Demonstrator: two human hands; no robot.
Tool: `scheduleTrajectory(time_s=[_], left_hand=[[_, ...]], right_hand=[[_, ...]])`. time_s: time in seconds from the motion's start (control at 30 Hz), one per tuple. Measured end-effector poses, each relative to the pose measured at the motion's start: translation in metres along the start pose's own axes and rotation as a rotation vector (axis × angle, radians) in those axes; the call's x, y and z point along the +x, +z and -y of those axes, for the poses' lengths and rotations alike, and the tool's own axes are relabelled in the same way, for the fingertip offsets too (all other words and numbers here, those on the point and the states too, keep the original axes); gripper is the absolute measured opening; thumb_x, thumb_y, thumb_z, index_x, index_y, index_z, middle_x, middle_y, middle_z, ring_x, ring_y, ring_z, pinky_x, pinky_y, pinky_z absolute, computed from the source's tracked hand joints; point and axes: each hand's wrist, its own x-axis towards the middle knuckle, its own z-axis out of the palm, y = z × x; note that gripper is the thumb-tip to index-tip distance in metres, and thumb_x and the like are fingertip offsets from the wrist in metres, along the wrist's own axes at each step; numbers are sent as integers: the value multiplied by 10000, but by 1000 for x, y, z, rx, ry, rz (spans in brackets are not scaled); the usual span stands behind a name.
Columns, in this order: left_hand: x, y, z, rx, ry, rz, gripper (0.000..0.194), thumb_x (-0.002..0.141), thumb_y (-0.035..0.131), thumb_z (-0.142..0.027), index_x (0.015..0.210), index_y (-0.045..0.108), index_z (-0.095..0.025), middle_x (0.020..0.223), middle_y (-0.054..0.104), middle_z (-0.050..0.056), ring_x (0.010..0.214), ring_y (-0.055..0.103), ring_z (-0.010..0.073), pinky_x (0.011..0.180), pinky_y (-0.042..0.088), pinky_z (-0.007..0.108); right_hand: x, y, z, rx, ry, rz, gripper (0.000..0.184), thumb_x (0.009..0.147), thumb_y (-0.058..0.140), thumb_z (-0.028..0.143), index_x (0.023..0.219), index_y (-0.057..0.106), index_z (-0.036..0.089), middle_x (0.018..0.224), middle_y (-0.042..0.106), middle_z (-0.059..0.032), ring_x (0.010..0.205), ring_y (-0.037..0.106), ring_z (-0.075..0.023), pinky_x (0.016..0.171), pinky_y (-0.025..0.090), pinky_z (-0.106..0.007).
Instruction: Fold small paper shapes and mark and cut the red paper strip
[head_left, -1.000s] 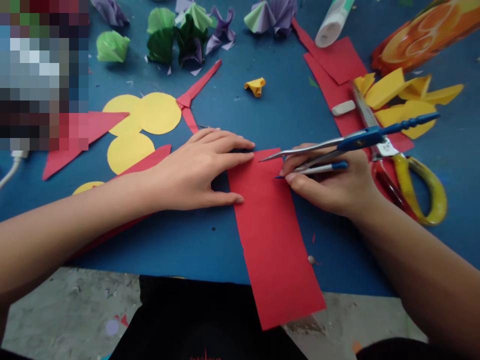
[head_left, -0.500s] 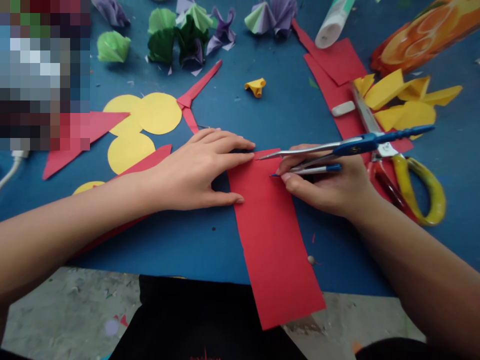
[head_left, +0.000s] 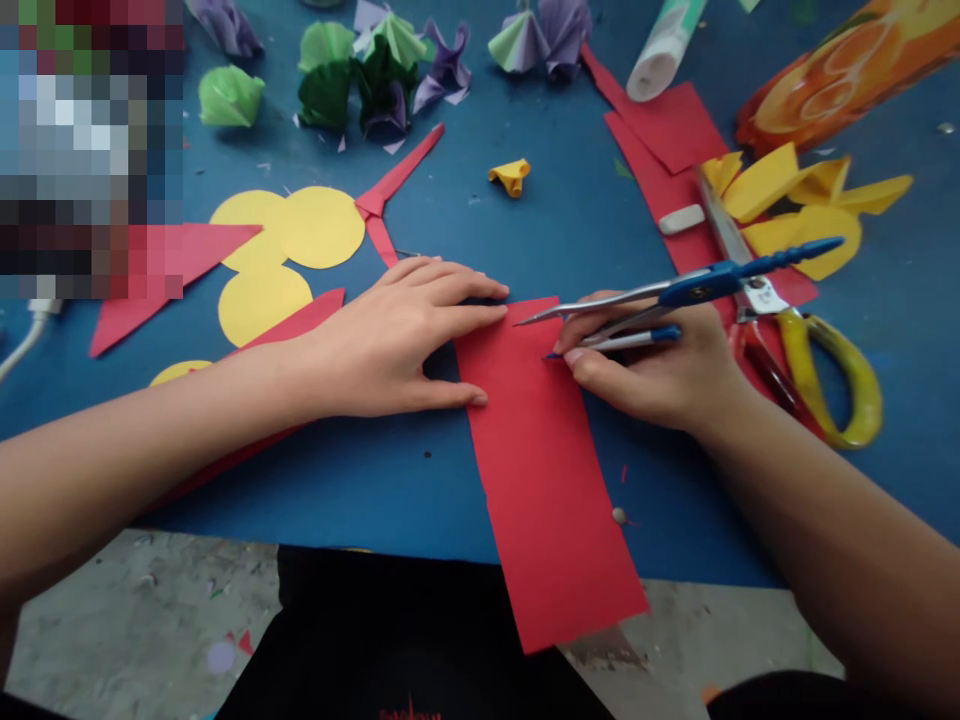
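Our right hand holds the compass in a small pinch, thumb and finger down near the tip of its pen. The 2 legs point left, and the blue handle points right and a bit away from us, so it lies long from side to side. The sharp leg is over the top part of the red strip, and the pen tip is by its right side.

Our left hand is flat and wide, with nothing in its grip. The tips of its fingers and thumb touch the strip's left side. The strip runs long from our hands down to our lap, and its low end leans right and pokes past the edge of the table.

The scissors are in the way just behind our right hand, with the eraser and yellow folds near them. The bottle and glue lie farther back. Past our left hand we see yellow circles and a red twig.

There is room on the table between our left arm and the strip, and also past the strip's top, up to the yellow twist. A tiny bead sits just beside the strip's right side.
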Motion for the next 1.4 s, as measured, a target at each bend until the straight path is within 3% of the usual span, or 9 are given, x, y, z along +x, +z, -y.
scheduleTrajectory(time_s=[0.1, 0.27, 0.4, 0.53, 0.7, 0.93, 1.03, 1.23, 1.4], left_hand=[[0, -1, 0, -11, -4, 5, 543, 780, 583, -476, 1238, 528, -188, 1329, 492, 110, 1245, 412, 301, 1041, 261, 481], [0, -1, 0, -22, 18, 0, 550, 777, 597, -465, 1237, 524, -173, 1323, 496, 120, 1229, 428, 297, 1032, 277, 469], [0, -1, 1, -27, 28, 0, 533, 788, 588, -451, 1243, 518, -182, 1317, 503, 119, 1229, 430, 298, 1033, 271, 477], [-1, -1, 3, -33, 38, -7, 531, 793, 583, -447, 1250, 511, -184, 1312, 512, 117, 1235, 427, 296, 1032, 275, 477], [-2, -2, 5, -58, 47, 3, 541, 793, 587, -438, 1260, 498, -180, 1306, 522, 113, 1241, 429, 273, 1045, 275, 460], [-2, -3, 3, -49, 26, 20, 573, 779, 580, -504, 1252, 510, -189, 1310, 523, 107, 1253, 421, 274, 1072, 239, 462], [-2, -3, 2, -35, 12, 28, 599, 769, 573, -537, 1253, 507, -190, 1317, 516, 106, 1260, 413, 272, 1079, 229, 462], [-2, -2, 1, -20, 7, 27, 605, 767, 570, -543, 1255, 501, -193, 1321, 513, 102, 1264, 410, 268, 1081, 230, 454], [-2, -2, 0, -27, -1, 27, 602, 764, 578, -533, 1252, 506, -186, 1317, 517, 104, 1263, 411, 275, 1082, 228, 459]], right_hand=[[-2, 0, 0, 30, -36, -34, 88, 674, 608, 139, 660, 604, 226, 614, 621, 14, 508, 570, -127, 463, 464, -257], [-1, 4, -5, 38, -111, -313, 91, 722, 592, 148, 703, 635, 226, 675, 652, 17, 614, 616, -138, 576, 510, -286], [3, 10, -14, 143, -103, -506, 33, 753, 630, 230, 749, 663, 233, 742, 666, 24, 625, 620, -133, 577, 521, -280], [2, 12, -17, 240, -76, -585, 84, 755, 657, 293, 822, 658, 243, 811, 666, 22, 587, 614, -122, 569, 543, -285], [-3, 2, -7, 198, -60, -460, 42, 765, 635, 258, 806, 638, 266, 785, 631, 15, 631, 617, -140, 590, 545, -299], [-5, -11, 14, 40, -4, 82, 53, 733, 578, 159, 738, 593, 210, 688, 608, 5, 569, 564, -109, 507, 474, -229], [-5, -9, 19, -19, -4, 244, 68, 749, 539, 142, 744, 585, 192, 675, 619, 0, 562, 557, -104, 508, 462, -219], [-11, -2, 18, 19, -52, 196, 89, 737, 514, 116, 707, 541, 196, 614, 566, 21, 491, 506, -85, 444, 411, -200], [-14, 1, 21, -92, -80, 193, 131, 714, 495, 82, 699, 534, 207, 634, 597, 5, 552, 556, -112, 505, 451, -229]])
